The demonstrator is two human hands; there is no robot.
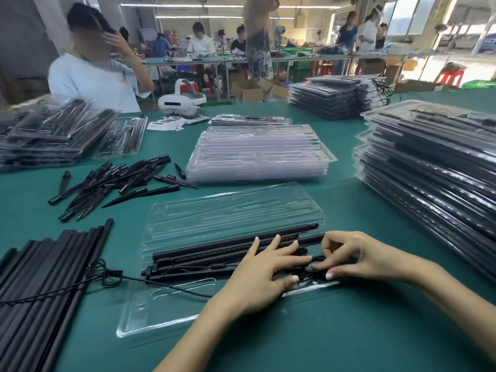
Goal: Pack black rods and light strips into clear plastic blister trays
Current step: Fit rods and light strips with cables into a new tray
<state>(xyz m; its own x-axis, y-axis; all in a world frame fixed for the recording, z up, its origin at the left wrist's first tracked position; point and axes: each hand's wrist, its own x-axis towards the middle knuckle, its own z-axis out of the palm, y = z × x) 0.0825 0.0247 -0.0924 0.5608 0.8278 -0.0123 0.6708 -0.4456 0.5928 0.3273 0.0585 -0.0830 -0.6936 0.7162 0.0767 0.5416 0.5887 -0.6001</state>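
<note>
An open clear blister tray lies on the green table in front of me, its lid half folded back. Several black rods and a light strip lie in its near half. My left hand presses flat on the right end of the rods, fingers spread. My right hand pinches the coiled black cable at the tray's right end. A thin black wire trails left out of the tray.
Loose black rods lie at the near left, black spikes behind them. Empty trays are stacked at centre, packed trays at right and far left. A white headset and a seated person are beyond.
</note>
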